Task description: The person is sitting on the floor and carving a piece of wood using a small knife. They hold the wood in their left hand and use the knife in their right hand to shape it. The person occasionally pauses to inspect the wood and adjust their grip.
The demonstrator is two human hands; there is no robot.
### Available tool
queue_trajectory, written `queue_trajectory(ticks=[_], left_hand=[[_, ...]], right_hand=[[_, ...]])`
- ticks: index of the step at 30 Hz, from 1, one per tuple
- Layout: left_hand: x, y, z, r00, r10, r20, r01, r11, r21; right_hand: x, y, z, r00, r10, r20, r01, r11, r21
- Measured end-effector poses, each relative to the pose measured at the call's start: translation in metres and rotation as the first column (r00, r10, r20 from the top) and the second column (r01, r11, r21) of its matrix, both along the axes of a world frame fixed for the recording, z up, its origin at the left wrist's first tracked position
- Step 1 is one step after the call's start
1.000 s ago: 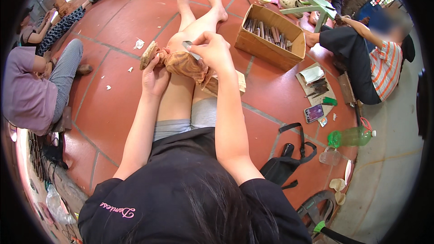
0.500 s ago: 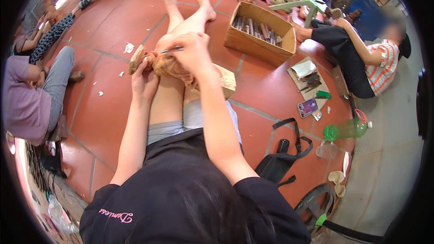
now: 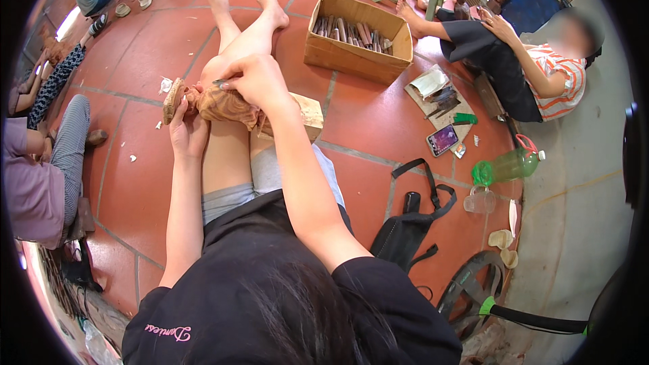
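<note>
A carved wooden figure (image 3: 230, 107) with a rippled, striped surface lies across my thighs. Its left end has a flat, round, pale piece (image 3: 174, 100); its right end is a plain, uncut block (image 3: 309, 116). My left hand (image 3: 188, 134) grips the figure from below near the round piece, fingers bent around it. Above the figure, my right hand (image 3: 253, 82) is closed in a pinch on a slim metal tool (image 3: 220, 84), its tip close to the figure's reddish left part. Most of the tool is hidden by the fingers, and its exact kind cannot be made out.
A cardboard box (image 3: 358, 61) of carving tools stands beyond my right hand. To the right lie a phone (image 3: 443, 140), a black bag (image 3: 405, 230), a green bottle (image 3: 510, 165), a clear mug (image 3: 479, 200) and a fan (image 3: 473, 294). Other people sit left and right.
The whole view has shifted, so everything appears further left. My right hand has turned slightly, and less of the metal tool shows. My left hand keeps its grip on the figure.
</note>
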State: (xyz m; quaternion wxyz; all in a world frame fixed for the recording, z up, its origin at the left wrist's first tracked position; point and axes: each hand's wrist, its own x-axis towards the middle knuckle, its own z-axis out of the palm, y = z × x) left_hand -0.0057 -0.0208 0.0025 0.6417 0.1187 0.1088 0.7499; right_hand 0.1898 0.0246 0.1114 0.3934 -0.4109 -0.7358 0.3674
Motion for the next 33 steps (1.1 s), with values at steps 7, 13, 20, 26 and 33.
queue_trajectory(ticks=[7,13,20,26,33], left_hand=[[0.003,-0.002,0.004,1.0,0.006,0.005,-0.006,1.0,-0.022],[0.0,0.002,-0.004,0.999,-0.014,0.04,0.013,0.999,0.036],[0.002,-0.001,0.001,0.998,0.053,-0.015,-0.053,0.998,-0.021],[0.001,0.0,0.001,0.999,-0.029,0.028,0.028,1.0,0.008],[0.005,-0.004,0.007,1.0,0.009,-0.013,-0.01,1.0,-0.013]], right_hand=[[-0.004,0.002,-0.003,0.995,0.104,-0.006,-0.103,0.992,0.072],[0.016,0.012,-0.015,0.988,-0.016,0.157,0.033,0.993,-0.112],[-0.008,0.001,-0.002,0.998,0.052,0.044,-0.056,0.993,0.102],[0.002,0.004,-0.005,0.937,-0.144,0.317,0.119,0.988,0.098],[-0.009,-0.006,0.004,0.999,0.01,0.046,-0.011,1.0,0.012]])
